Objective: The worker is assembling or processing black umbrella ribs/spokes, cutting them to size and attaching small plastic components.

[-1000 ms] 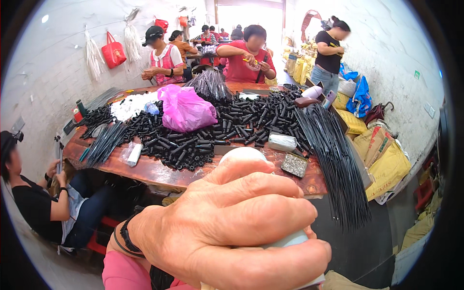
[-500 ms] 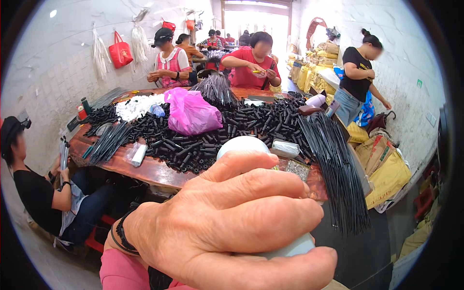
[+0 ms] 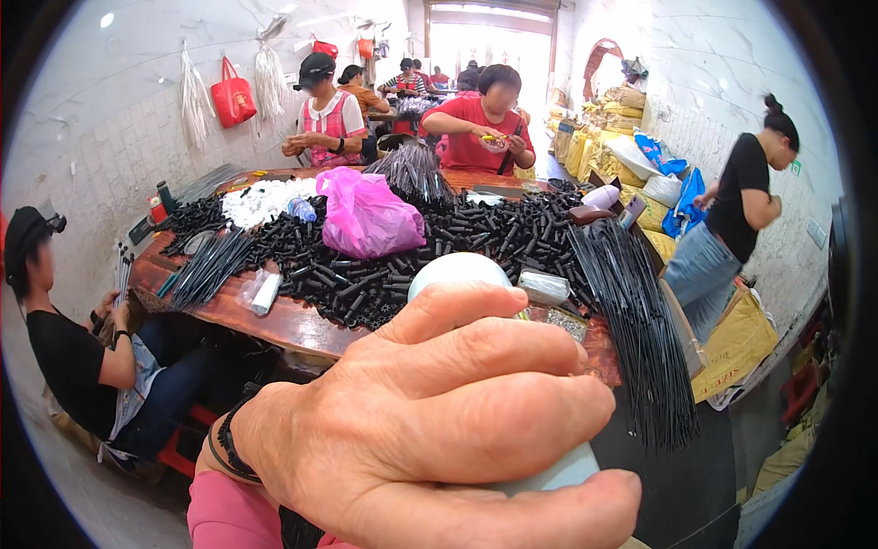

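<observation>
My left hand (image 3: 430, 403), with a dark cord bracelet at the wrist and a pink sleeve, reaches in from the lower left, large and close. Its fingers curl round a smooth, white, rounded object (image 3: 460, 268). The object's domed top shows above the knuckles, and a pale part appears between the index finger and the thumb. The hand covers the rest, so its kind is not clear. Beyond it, the brown table (image 3: 320, 337) bears a heap of short black tubular parts (image 3: 494, 229). My right hand is out of view.
A pink plastic bag (image 3: 370, 215) sits on the heap. Long black rods (image 3: 636, 329) overhang the table's right edge. Co-workers sit at the far side and at left (image 3: 78, 339); another person (image 3: 732, 210) stands at right near yellow sacks (image 3: 745, 343).
The standing person at right has moved further right and turned away from the table. My left hand keeps its grip on the white object, nearly unmoved. The view has shifted slightly.
</observation>
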{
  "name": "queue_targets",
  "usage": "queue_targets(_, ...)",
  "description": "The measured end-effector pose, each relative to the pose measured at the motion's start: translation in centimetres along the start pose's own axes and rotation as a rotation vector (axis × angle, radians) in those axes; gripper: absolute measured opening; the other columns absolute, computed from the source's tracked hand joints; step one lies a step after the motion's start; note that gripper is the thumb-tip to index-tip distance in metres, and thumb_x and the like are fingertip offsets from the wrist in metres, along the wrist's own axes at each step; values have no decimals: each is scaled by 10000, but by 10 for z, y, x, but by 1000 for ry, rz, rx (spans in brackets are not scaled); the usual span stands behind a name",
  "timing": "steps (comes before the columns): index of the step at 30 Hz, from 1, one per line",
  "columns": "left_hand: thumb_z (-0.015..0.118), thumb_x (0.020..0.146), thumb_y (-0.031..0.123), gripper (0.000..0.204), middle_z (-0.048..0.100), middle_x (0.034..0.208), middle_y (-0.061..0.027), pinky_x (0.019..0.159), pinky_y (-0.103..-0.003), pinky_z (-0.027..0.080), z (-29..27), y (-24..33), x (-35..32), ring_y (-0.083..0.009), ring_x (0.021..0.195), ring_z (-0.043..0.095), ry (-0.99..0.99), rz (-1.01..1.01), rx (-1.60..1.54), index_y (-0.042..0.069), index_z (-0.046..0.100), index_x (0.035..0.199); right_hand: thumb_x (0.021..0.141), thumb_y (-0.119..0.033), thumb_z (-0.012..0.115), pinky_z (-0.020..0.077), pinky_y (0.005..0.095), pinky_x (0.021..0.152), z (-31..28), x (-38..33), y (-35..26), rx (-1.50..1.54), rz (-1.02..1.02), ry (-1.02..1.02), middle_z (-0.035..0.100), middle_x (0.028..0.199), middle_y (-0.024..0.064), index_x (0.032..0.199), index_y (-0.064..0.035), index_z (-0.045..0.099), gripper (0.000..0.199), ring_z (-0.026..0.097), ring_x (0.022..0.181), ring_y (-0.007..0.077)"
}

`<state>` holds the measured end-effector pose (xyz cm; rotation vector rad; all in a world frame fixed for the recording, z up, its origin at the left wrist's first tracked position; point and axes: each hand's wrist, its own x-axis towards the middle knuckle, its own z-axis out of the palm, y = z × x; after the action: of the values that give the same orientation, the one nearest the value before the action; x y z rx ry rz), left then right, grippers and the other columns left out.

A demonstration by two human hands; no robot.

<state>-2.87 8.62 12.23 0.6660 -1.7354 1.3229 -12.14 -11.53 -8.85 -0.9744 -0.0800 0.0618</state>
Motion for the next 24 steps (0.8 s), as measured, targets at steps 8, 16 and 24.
queue_targets(8,891,549,117,441,692,877,-209,678,-416,549,-1,-13,-1,-327,773,681,12,108,-37,54,702,942,795,-513,610,557,361,574,5,1,-2,-13,3,-2,656,769,187,1058,74,585,644,668,635,274)
queue_targets(16,897,552,122,396,689,808,-205,601,-398,544,14,-10,0,-309,689,676,175,116,51,56,704,892,792,-512,607,555,364,575,7,0,-3,-31,11,14,653,766,187,1041,78,588,641,668,636,278)
queue_targets(24,874,577,94,329,688,774,-192,590,-383,545,-7,-27,10,-300,660,672,52,302,12,67,701,855,781,-486,605,552,374,587,13,0,-5,-5,16,28,649,762,190,1032,81,588,620,666,636,282)
